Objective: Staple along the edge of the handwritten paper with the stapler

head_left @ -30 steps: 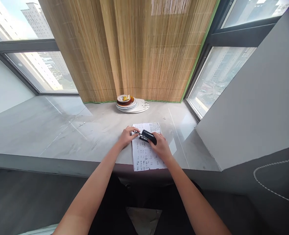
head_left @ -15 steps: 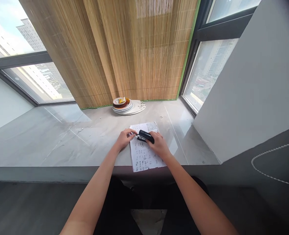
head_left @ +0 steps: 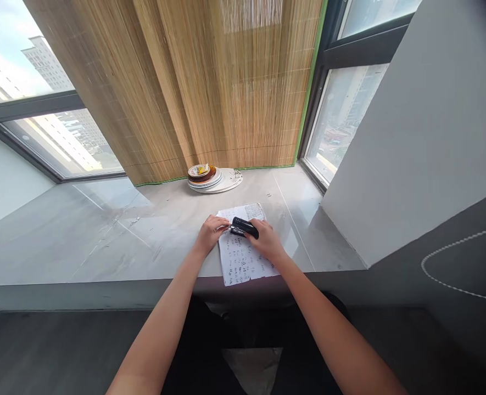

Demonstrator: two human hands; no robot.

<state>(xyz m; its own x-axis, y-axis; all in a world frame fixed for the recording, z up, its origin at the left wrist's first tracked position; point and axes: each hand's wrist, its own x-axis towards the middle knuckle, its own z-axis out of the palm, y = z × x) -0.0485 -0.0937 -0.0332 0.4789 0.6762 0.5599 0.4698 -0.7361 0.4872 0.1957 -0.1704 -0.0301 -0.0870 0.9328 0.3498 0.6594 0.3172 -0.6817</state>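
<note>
A black stapler [head_left: 245,226] is in my right hand [head_left: 266,240], whose fingers wrap round its rear end. Its top arm is lifted from the base, and a metal part shows between them. My left hand [head_left: 210,233] is at the stapler's front end, thumb and fingers pinched together by the metal part. What lies in that pinch is too small to make out. Below both hands lies a creased white sheet of paper [head_left: 243,263] with rows of handwriting, its near end jutting past the sill's front edge.
Plates [head_left: 226,180] are stacked at the back of the grey stone sill [head_left: 177,219], a small yellow item [head_left: 202,170] on top. Tiny bits [head_left: 134,221] lie at left. A bamboo blind [head_left: 210,99] hangs behind; a beaded cord [head_left: 436,244] loops at right.
The view has shifted slightly. My left fingers have closed up a little at the stapler's front, and the gap between its arm and base looks slightly narrower. My right hand keeps its grip.
</note>
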